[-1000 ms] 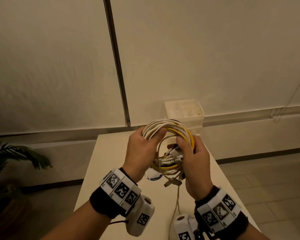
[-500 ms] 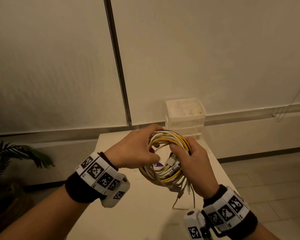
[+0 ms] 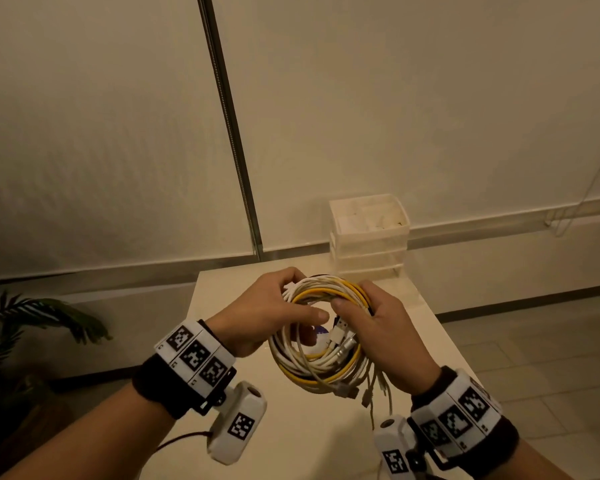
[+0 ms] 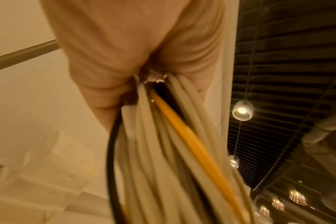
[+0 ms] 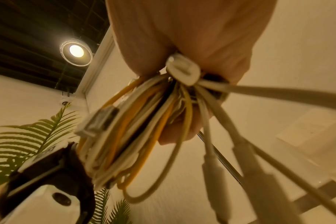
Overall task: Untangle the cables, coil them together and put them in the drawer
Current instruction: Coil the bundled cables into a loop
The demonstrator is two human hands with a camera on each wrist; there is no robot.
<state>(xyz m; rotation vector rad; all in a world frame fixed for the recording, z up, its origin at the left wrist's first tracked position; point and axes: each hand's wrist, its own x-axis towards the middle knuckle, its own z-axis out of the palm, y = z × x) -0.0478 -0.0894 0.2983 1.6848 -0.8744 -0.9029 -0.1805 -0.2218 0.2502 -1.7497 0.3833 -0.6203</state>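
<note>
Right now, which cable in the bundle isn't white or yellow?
The black cable, a single dark strand at the edge of the coiled cable bundle beside the left hand; the others are white or yellow.

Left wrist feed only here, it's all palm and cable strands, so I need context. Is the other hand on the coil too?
Observer: Yes. In the head view the right hand grips the right side of the white and yellow cable coil, and the left hand holds its upper left.
Operator: Coil resting on anything?
Observer: No, it is held up above the white table.
Operator: Ends tucked in?
Observer: Not all. Several white plug ends dangle below the coil by the right wrist.
Operator: Where's the drawer?
Observer: A translucent plastic drawer unit stands at the table's far edge, beyond the hands. Whether any drawer is open I cannot tell.
</note>
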